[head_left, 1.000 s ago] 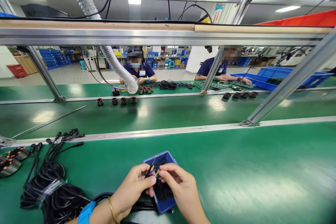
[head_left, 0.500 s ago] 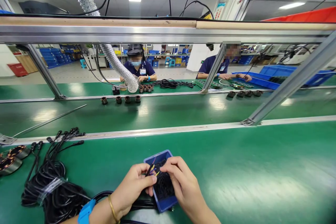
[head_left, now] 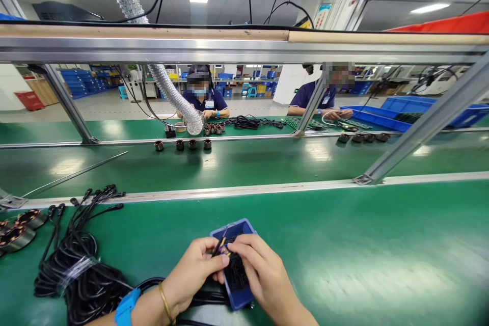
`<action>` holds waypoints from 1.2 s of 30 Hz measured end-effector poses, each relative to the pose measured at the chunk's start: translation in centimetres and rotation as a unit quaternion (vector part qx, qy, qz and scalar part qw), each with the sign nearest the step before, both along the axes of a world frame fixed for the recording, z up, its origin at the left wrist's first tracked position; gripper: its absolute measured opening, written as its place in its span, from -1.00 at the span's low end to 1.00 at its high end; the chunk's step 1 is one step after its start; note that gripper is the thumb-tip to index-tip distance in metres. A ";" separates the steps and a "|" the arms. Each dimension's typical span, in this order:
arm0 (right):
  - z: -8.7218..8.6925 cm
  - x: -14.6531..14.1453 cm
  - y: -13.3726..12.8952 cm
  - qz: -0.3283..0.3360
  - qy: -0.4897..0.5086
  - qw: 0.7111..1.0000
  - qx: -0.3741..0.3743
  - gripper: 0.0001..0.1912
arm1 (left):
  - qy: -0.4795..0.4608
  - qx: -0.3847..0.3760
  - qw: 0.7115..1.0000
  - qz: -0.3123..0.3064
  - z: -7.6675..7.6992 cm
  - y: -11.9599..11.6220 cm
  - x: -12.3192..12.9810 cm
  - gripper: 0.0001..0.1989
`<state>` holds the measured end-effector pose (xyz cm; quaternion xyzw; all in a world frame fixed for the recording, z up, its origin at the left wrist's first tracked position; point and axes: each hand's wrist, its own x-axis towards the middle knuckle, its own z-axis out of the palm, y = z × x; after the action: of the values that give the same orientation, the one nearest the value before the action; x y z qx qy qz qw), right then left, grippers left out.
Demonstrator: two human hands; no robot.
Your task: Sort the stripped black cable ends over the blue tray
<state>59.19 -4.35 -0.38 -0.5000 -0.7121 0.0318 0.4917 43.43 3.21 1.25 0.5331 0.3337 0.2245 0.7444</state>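
Note:
My left hand (head_left: 196, 267) pinches the stripped end of a black cable (head_left: 218, 246), its thin coloured wires fanning out past the fingertips. Beside it, my right hand (head_left: 265, 272) has its thumb and fingers closed at the wire tips; whether a small piece sits between them is hidden. Both hands are over a small blue bin (head_left: 242, 301), which holds a heap of short black pieces (head_left: 237, 272), possibly tubing. To the left lies a thick bundle of black cables (head_left: 84, 285), tied with clear wrap, connectors pointing away from me.
Copper-wound stators (head_left: 17, 238) rest at the far left. Beyond the metal rail (head_left: 244, 190), smaller stators (head_left: 192, 145) and others (head_left: 369, 137) sit on a green strip. Two co-workers sit opposite, near a silver duct (head_left: 168, 84), circuit boards and blue trays (head_left: 397, 112). A slanted metal post (head_left: 420, 122) stands right.
My right hand has moved slightly left, closer to the wire tips. Stators on the far strip have shifted right. The right co-worker's hand has drawn back from the blue tray.

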 end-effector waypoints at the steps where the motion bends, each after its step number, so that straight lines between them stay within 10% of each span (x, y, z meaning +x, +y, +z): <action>1: 0.1 0.1 -0.1 0.012 0.004 1.000 -0.005 -0.62 | -0.002 0.003 1.000 0.002 0.0 0.1 0.0 -0.66; 22: 0.7 0.9 0.1 0.045 0.074 0.986 -0.144 -0.89 | 0.007 0.041 0.999 -0.013 0.7 0.6 -0.3 -0.81; 27: 3.3 1.6 -1.3 0.243 0.086 0.923 -0.285 -0.92 | -0.005 0.055 0.998 0.008 0.5 1.5 -0.5 -0.84; 31: 1.3 1.7 -0.2 0.016 -0.072 0.959 -0.275 -0.86 | 0.001 0.040 0.999 0.010 -0.1 1.7 -0.4 -0.79; 36: -4.4 0.8 2.1 -0.118 -0.366 0.890 -0.247 -0.92 | 0.025 0.027 0.999 0.009 -0.6 1.2 -0.1 -0.75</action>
<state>59.99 -2.24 -4.79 -0.6615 -0.7469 -0.0368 0.0573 43.33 4.44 0.67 0.5554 0.3508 0.2272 0.7189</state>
